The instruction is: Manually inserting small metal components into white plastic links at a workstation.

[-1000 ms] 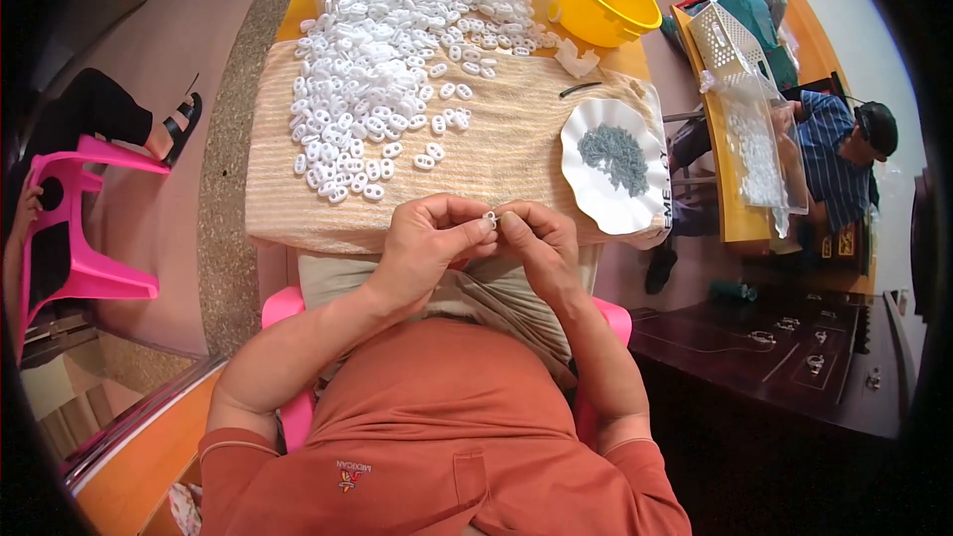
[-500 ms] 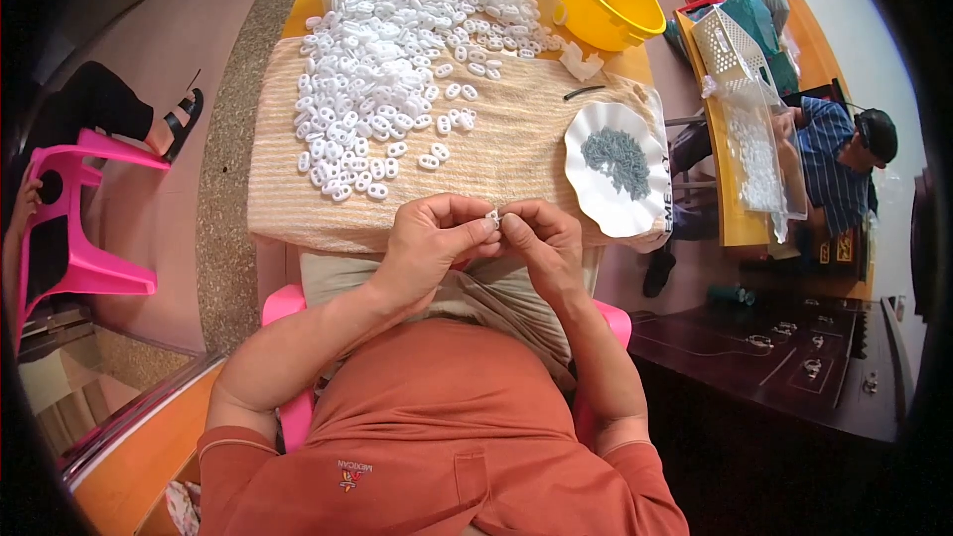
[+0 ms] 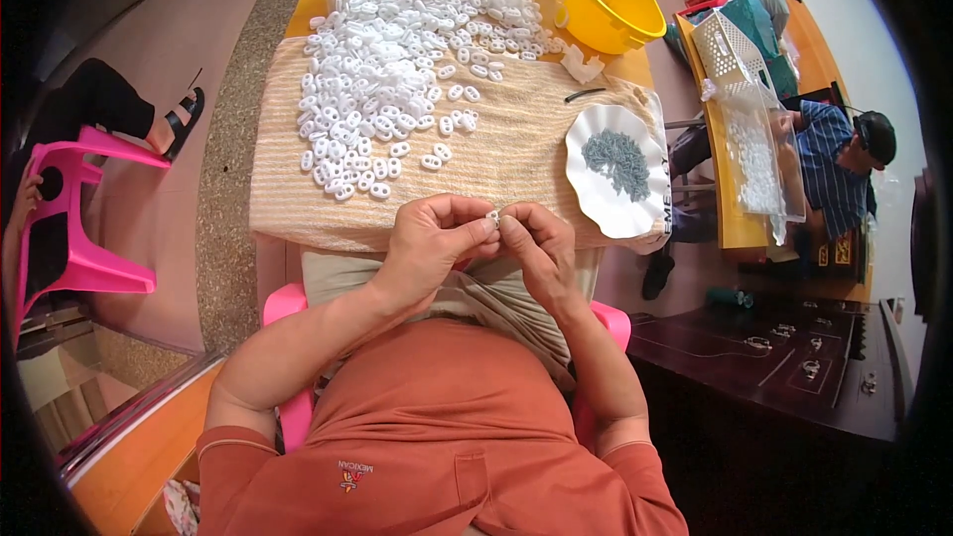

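Both hands busy on 1 part. Left hand [image 3: 429, 238]: thumb and index pinched on one small whitish piece [image 3: 493, 217]. Right hand [image 3: 536, 246]: thumb and index closed on the same piece from its side. Piece sits between the two sets of fingertips, at the near edge of the tan striped towel [image 3: 496, 164] – mostly covered, so can't tell its full shape.

Ahead and left of my left hand: one big heap of white two-hole plastic ovals [image 3: 372, 89], too many to count. 2 of them lie apart as a pair, nearest straight ahead of that hand.

Ahead and right of my right hand: 1 white wavy-rimmed dish [image 3: 591, 210] with one mound of tiny grey-blue bits [image 3: 615, 164], uncountable. Just past the dish: 1 thin black strip [image 3: 585, 94], then 1 crumpled whitish tissue [image 3: 581, 65]. Farther out: 1 yellow plastic basin [image 3: 635, 18].
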